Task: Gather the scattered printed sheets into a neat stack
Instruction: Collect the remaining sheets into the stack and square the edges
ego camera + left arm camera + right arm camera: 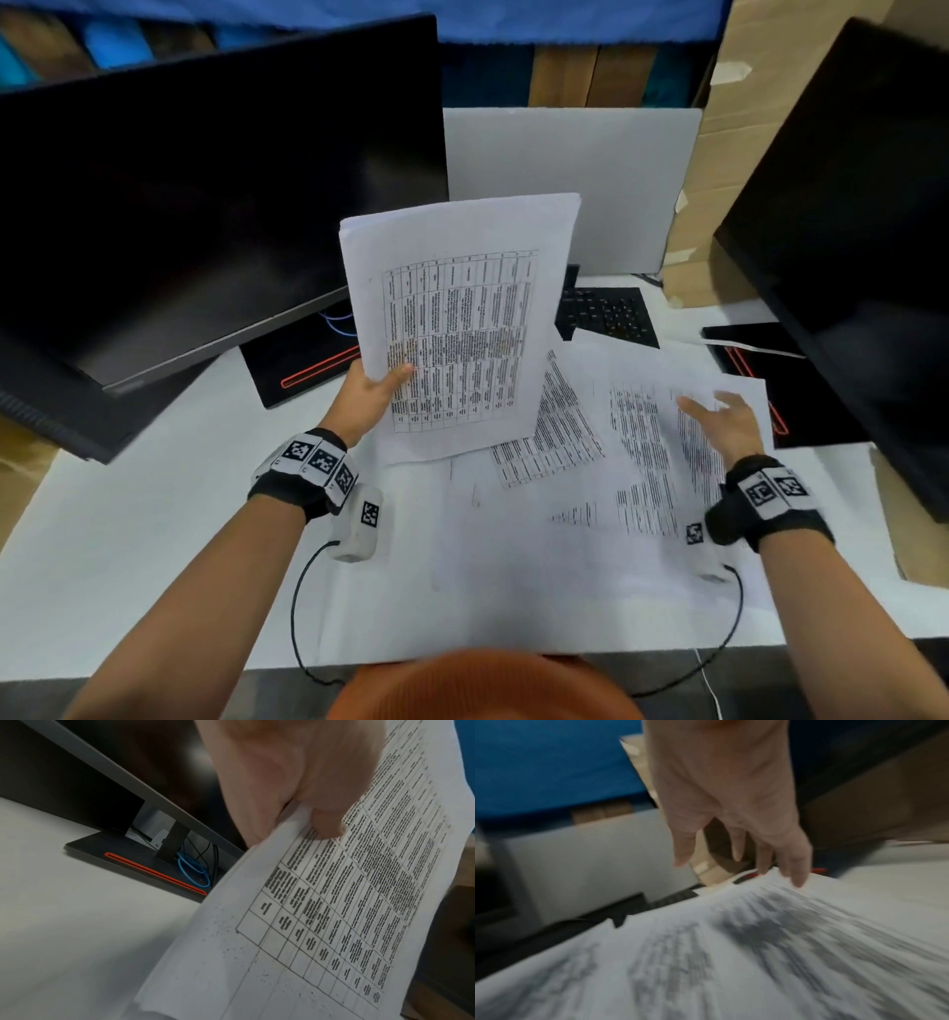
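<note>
My left hand [377,385] pinches a bundle of printed sheets [462,324] by its left edge, thumb on the printed table, and holds it tilted up above the desk. The left wrist view shows the same thumb [326,821] pressed on the held bundle [334,912]. Several loose printed sheets [590,462] lie overlapping on the white desk [128,539] in front of me. My right hand [724,416] hovers with fingers spread over the rightmost sheet [647,452]. In the blurred right wrist view its fingertips [798,880] hang near the far edge of that sheet [731,953], holding nothing.
A dark monitor [205,195] stands at the left on a base with a red stripe [303,375]. Another monitor [862,205] stands at the right. A black keyboard [606,313] lies behind the sheets, before a white panel [575,169]. Cardboard boxes [729,103] rise at back right.
</note>
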Action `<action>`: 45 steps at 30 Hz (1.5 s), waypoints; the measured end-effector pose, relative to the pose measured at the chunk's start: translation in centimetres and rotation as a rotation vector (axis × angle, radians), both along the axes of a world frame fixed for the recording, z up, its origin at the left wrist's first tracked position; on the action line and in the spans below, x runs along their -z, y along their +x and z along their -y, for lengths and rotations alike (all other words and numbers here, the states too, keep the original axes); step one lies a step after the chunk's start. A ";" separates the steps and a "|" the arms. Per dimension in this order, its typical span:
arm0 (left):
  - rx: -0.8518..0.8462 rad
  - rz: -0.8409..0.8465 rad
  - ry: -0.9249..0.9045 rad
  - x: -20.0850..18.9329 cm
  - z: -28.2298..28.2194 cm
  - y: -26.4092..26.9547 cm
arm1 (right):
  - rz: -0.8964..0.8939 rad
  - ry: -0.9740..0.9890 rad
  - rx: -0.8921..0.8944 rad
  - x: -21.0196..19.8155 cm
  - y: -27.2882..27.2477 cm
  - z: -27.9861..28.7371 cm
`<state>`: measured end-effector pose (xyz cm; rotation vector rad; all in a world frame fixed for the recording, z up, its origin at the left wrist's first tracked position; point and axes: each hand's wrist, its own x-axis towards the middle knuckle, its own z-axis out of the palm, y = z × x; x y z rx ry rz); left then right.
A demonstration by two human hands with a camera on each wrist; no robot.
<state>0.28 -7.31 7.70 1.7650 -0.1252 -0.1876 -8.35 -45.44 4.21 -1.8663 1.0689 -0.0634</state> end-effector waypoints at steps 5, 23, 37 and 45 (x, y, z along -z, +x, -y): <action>-0.033 -0.019 -0.005 0.7 -0.2 -0.2 | -0.447 -0.160 0.180 4.4 -4.4 4.3; -0.038 -0.020 -0.019 1.1 0.1 -0.5 | -0.394 -0.151 -0.144 6.5 -0.3 -2.3; -0.049 -0.025 -0.021 1.2 0.4 -0.2 | -0.266 0.009 0.022 5.1 0.5 -2.1; -0.039 -0.049 -0.015 1.3 0.5 0.1 | -0.021 -0.138 -0.110 1.7 0.0 -1.0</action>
